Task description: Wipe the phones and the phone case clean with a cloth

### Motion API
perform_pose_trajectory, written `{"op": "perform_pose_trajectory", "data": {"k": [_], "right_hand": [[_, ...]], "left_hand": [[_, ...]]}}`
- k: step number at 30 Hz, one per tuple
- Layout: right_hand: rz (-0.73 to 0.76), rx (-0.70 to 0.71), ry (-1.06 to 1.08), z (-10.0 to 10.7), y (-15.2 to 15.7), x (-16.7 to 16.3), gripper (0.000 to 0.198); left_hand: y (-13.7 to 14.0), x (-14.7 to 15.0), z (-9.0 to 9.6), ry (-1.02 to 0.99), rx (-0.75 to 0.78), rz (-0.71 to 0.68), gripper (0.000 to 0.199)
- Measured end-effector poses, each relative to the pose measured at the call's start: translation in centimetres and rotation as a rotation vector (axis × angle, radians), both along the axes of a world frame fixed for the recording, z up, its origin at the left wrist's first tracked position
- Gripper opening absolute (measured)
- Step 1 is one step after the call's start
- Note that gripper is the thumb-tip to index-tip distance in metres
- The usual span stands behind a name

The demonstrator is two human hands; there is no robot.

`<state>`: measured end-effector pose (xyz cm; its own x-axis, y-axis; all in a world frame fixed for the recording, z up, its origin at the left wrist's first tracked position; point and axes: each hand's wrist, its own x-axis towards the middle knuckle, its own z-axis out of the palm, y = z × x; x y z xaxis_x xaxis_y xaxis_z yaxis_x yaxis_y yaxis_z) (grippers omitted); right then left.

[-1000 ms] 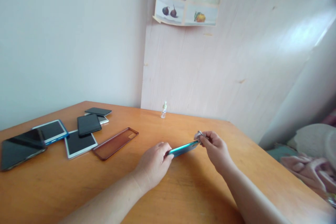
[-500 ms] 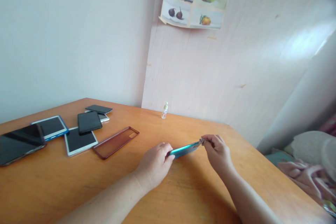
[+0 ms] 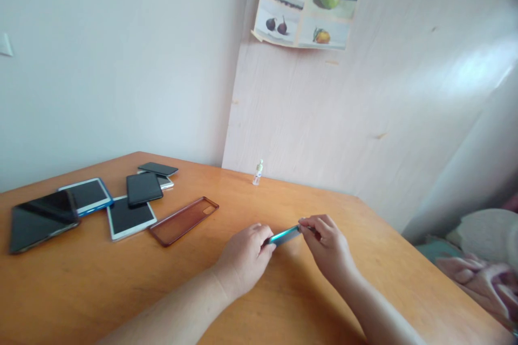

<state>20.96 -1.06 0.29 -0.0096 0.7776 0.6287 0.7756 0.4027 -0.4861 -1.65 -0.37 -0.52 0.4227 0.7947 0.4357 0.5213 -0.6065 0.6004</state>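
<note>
My left hand (image 3: 247, 256) is closed on the near end of a blue smartphone (image 3: 285, 236), thumb on the side facing me. The phone is tilted, held above the wooden table, and shows mostly as a thin shiny blue strip. My right hand (image 3: 326, 240) is pinched at the phone's far end and covers it. What sits between those fingertips is hidden. To the left of my hands, a clear reddish-brown phone case (image 3: 184, 221) lies flat on the table.
On the table's left lie a large dark tablet (image 3: 44, 220), a blue-cased tablet (image 3: 88, 195), a white tablet (image 3: 131, 218) and several phones, one black phone (image 3: 144, 188) overlapping others. A small clear bottle (image 3: 258, 173) stands near the wall. Pink cloth (image 3: 473, 277) lies beyond the table's right edge (image 3: 445, 275).
My right hand has moved left along the phone and now covers its camera end. A small greyish thing seen at its fingertips is now hidden. The view has shifted slightly left.
</note>
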Motion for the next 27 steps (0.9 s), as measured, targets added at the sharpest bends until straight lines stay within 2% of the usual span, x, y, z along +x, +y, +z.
{"op": "perform_pose_trajectory", "data": {"k": [3, 10, 14, 17, 21, 24, 27], "right_hand": [[0.082, -0.007, -0.013, 0.1, -0.2, -0.8, 0.021], [-0.202, -0.053, 0.15, -0.5, 1.7, 2.5, 0.022], [-0.094, -0.008, 0.07, -0.2, 0.8, 0.6, 0.021], [0.006, -0.04, 0.035, 0.0, 0.1, -0.7, 0.022], [-0.086, -0.072, 0.139, 0.1, 0.7, 0.5, 0.024], [-0.153, -0.077, 0.137, -0.1, 1.2, 1.6, 0.026], [-0.058, -0.089, 0.106, -0.5, 0.5, 0.3, 0.027]], "left_hand": [[0.0, 0.0, 0.1, -0.008, -0.011, -0.013, 0.007], [0.1, 0.0, 0.1, -0.033, -0.023, -0.038, 0.008], [0.2, 0.0, 0.0, -0.033, -0.029, -0.035, 0.008], [0.2, -0.1, 0.0, -0.023, -0.036, -0.029, 0.008], [0.2, 0.0, 0.0, -0.026, -0.031, -0.038, 0.008], [0.2, 0.0, 0.0, -0.034, -0.031, -0.046, 0.008], [0.2, 0.0, 0.0, -0.038, -0.036, -0.032, 0.008]]}}
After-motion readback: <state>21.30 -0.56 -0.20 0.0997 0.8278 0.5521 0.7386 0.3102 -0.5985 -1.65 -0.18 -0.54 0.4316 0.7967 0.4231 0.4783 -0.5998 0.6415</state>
